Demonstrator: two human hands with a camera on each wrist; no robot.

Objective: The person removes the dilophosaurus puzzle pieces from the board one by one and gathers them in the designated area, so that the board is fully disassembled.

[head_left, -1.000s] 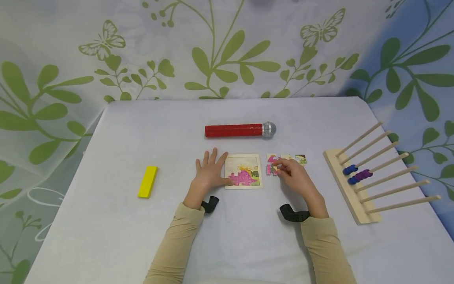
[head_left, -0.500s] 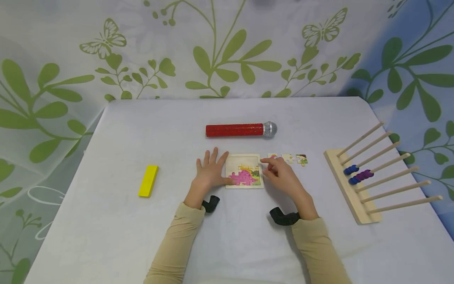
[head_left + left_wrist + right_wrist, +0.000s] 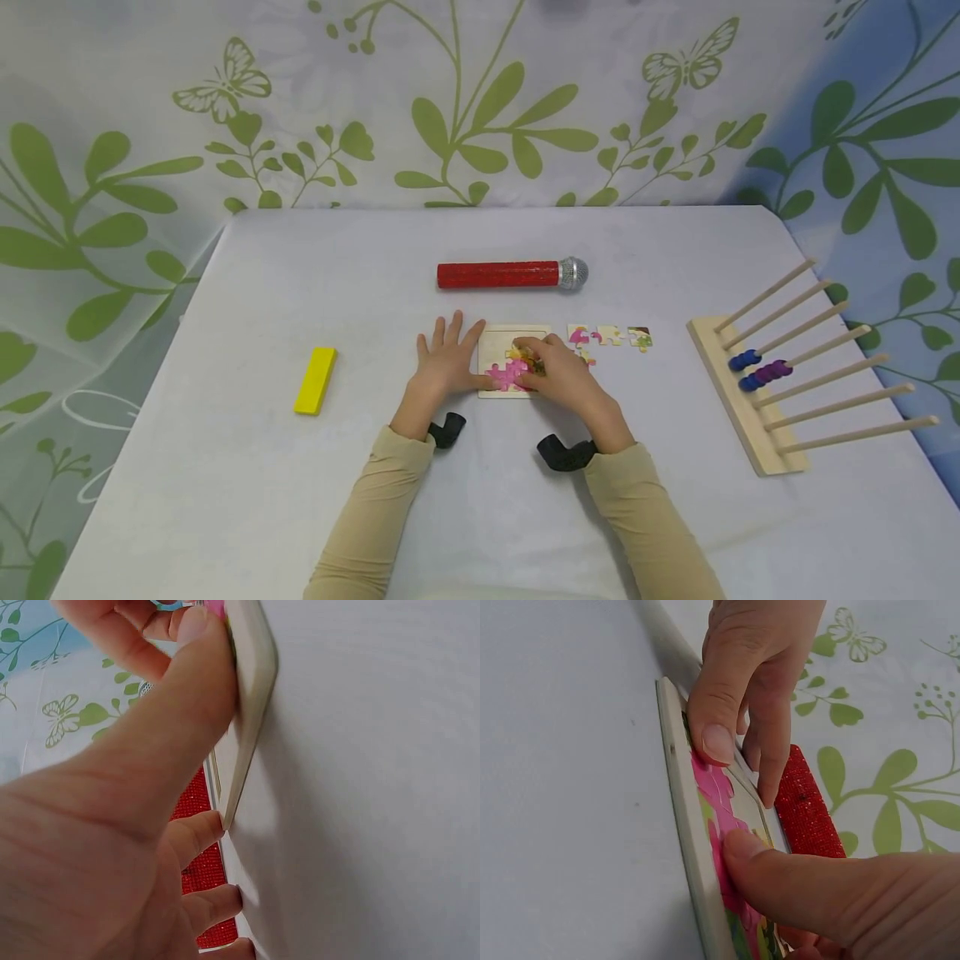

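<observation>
A square wooden puzzle tray [image 3: 491, 343] with pink dinosaur pieces [image 3: 504, 377] fitted in its lower part lies before me. My left hand [image 3: 446, 365] spreads its fingers flat at the tray's left side, thumb over the edge. In the left wrist view that thumb presses on the pale tray rim [image 3: 259, 667]. My right hand [image 3: 568, 373] is over the tray's right half, thumb and index pinching about a dark, colourful puzzle piece [image 3: 532, 362], mostly hidden by the hand. The right wrist view shows the right thumb [image 3: 780, 866] on the pink pieces. Several loose pieces [image 3: 609, 335] lie right of the tray.
A red toy microphone [image 3: 498, 275] with a silver head lies behind the tray. Far left is a yellow block [image 3: 316, 381]. At right stands a wooden peg rack [image 3: 750, 408] with slanting rods and blue and purple beads [image 3: 765, 375]. A patterned cloth hangs behind the table.
My right hand has moved left from the loose pieces, past the tray's right edge, to over the fitted pieces. My left hand has stayed at the tray's left side.
</observation>
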